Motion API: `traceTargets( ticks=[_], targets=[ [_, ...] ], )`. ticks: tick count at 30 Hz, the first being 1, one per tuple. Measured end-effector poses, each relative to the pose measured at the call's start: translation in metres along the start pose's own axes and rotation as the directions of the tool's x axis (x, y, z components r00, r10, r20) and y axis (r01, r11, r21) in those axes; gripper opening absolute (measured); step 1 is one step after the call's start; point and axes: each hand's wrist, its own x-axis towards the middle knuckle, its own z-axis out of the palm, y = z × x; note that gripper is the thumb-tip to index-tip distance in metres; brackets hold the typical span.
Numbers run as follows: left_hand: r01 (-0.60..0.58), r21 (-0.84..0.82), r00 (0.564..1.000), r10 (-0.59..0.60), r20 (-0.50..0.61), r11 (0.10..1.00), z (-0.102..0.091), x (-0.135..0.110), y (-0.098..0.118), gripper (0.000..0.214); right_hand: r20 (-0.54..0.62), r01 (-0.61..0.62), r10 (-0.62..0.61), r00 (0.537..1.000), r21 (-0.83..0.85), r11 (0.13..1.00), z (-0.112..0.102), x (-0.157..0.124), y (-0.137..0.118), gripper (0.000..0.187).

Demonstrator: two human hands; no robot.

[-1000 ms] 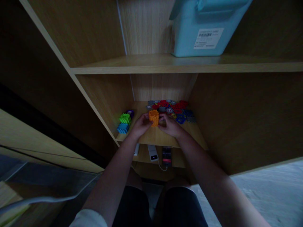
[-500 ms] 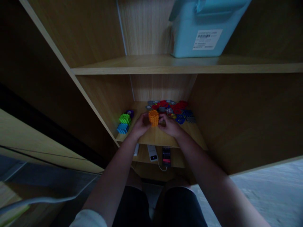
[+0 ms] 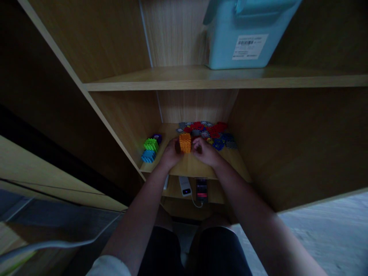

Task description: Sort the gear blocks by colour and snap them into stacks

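Note:
An orange block point(image 3: 185, 143) of interlocking ridged plastic pieces stands upright between my hands, above the middle shelf. My left hand point(image 3: 171, 154) is closed on its left side, with some fingers hidden behind it. My right hand point(image 3: 206, 150) is just right of the block, a narrow gap away. Its fingers are curled, with thumb and forefinger apart and nothing visible between them. A green ridged block point(image 3: 151, 144) and a blue ridged block point(image 3: 148, 156) sit by the shelf's left wall, with a purple piece point(image 3: 157, 137) behind them.
Red pieces point(image 3: 218, 129), blue pieces point(image 3: 219, 144) and grey ones lie heaped at the back right of the shelf point(image 3: 198, 166). Overhead, a light-blue bin point(image 3: 238, 42) stands on the upper shelf. Below are a white power bank point(image 3: 184, 185) and a phone point(image 3: 201, 189) joined by a cable.
My right fingers have come slightly away from the orange block. The block has straightened in my left hand and now looks squarer. The view has shifted slightly.

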Motion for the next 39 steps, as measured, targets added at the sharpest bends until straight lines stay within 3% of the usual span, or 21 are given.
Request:
traceTargets(
  ticks=[4, 8, 17, 30, 39],
  targets=[
    [0.02, -0.186, 1.0, -0.018, 0.016, 0.982, -0.002, 0.0, 0.001, 0.05, -0.166, 0.037, -0.037, 0.985, -0.002, 0.999, -0.002, 0.004, -0.004, 0.029],
    [0.022, -0.32, 0.999, -0.009, 0.041, 0.947, -0.006, 0.0, 0.002, 0.045, -0.248, 0.035, -0.014, 0.969, 0.08, 0.996, -0.002, 0.01, -0.011, 0.041],
    [0.007, -0.334, 0.999, 0.01, 0.049, 0.942, -0.004, 0.002, -0.001, 0.043, -0.209, 0.037, 0.017, 0.978, 0.25, 0.968, 0.008, 0.017, -0.013, 0.053],
    [-0.005, -0.338, 0.999, 0.016, 0.029, 0.941, 0.002, 0.003, -0.009, 0.043, -0.224, 0.005, 0.046, 0.974, 0.225, 0.974, 0.007, 0.017, -0.017, 0.053],
    [0.006, -0.335, 0.999, 0.007, 0.037, 0.942, -0.001, 0.001, -0.003, 0.044, -0.232, 0.003, 0.055, 0.971, 0.244, 0.97, 0.007, 0.016, -0.018, 0.052]
  ],
)
